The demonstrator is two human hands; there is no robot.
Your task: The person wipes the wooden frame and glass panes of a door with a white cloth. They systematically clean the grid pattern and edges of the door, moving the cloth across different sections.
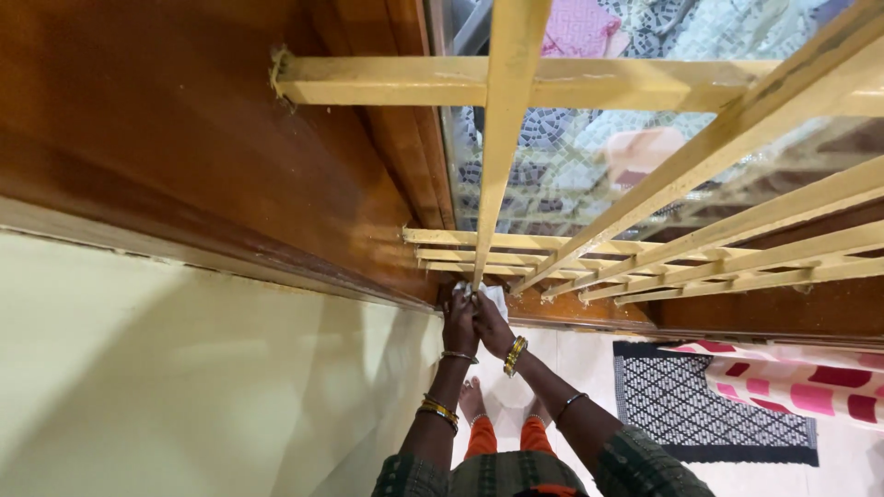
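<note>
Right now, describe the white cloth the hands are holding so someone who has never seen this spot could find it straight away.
Start at the wooden window frame with its yellow grille. Follow the long vertical bar to its far end, where the left hand and right hand meet. The white cloth is bunched there against the bar, the only white thing among yellow metal and brown wood.

I see a small white cloth (491, 296) near the middle of the frame, bunched up and pressed against the bottom of the yellow window bars (502, 147).
</note>
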